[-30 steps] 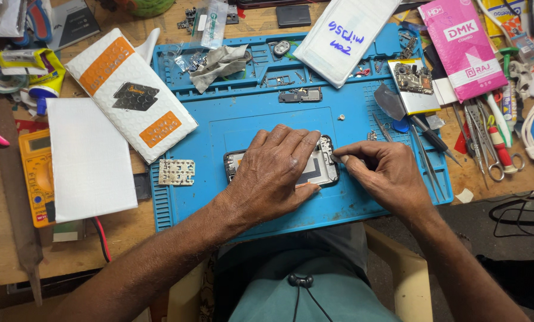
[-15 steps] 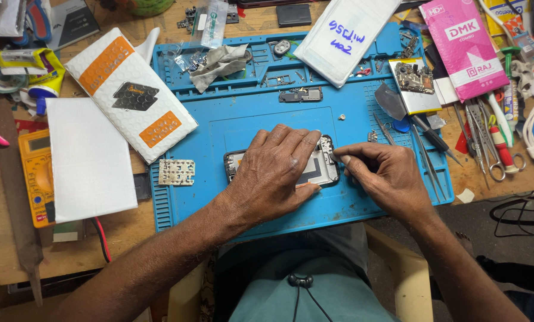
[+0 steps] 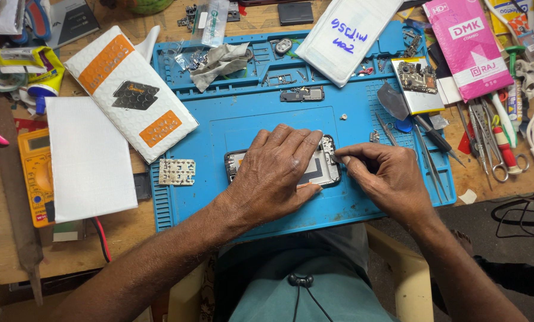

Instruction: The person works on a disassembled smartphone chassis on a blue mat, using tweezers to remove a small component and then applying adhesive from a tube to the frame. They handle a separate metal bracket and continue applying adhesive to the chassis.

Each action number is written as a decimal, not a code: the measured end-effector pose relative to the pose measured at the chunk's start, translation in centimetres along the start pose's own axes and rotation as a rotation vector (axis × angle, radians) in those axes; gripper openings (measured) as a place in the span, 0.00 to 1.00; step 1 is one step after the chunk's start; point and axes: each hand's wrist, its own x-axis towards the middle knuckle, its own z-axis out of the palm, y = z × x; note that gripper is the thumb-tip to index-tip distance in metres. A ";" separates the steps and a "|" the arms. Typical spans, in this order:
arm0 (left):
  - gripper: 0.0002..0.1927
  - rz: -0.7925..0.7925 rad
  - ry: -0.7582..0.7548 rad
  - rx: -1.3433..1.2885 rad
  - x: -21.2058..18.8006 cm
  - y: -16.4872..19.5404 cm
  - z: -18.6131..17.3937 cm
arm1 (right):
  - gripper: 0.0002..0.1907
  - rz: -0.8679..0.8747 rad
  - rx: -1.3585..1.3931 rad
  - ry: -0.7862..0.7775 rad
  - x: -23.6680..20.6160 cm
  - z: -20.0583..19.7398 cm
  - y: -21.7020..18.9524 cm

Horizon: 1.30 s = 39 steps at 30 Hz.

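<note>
Your left hand (image 3: 279, 170) lies flat, fingers spread, pressing down on the opened phone (image 3: 325, 170) at the middle of the blue ribbed work mat (image 3: 267, 113). Your right hand (image 3: 386, 176) has its fingertips pinched together at the phone's right edge; what they grip is too small to tell. Right of the phone lie thin metal tweezers (image 3: 429, 158). Left of it sits a small pale perforated sheet (image 3: 177, 172), and beyond that a white padded envelope (image 3: 88, 158) on the wooden tabletop (image 3: 16, 250). The mat's upper compartments hold a crumpled grey cloth (image 3: 219, 59).
</note>
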 end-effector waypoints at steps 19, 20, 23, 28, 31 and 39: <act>0.45 0.001 0.007 -0.002 -0.1 0.1 -0.1 | 0.11 0.031 -0.125 -0.040 0.8 -0.3 -1.0; 0.45 0.001 0.006 -0.008 -0.1 0.1 -0.1 | 0.11 0.033 -0.125 -0.044 0.8 -0.3 -0.9; 0.45 0.000 0.008 -0.017 -0.1 0.0 -0.1 | 0.11 0.018 -0.101 -0.041 1.0 -0.3 -1.0; 0.45 0.002 0.008 -0.017 0.1 0.2 -0.1 | 0.11 0.010 -0.160 -0.026 0.5 -0.4 -1.8; 0.45 0.002 0.010 -0.017 0.1 0.3 -0.2 | 0.10 -0.124 -0.169 0.021 -0.2 -0.2 -2.2; 0.45 -0.004 -0.001 -0.004 0.0 0.4 -0.2 | 0.10 -0.193 -0.190 -0.036 0.8 -0.7 -1.4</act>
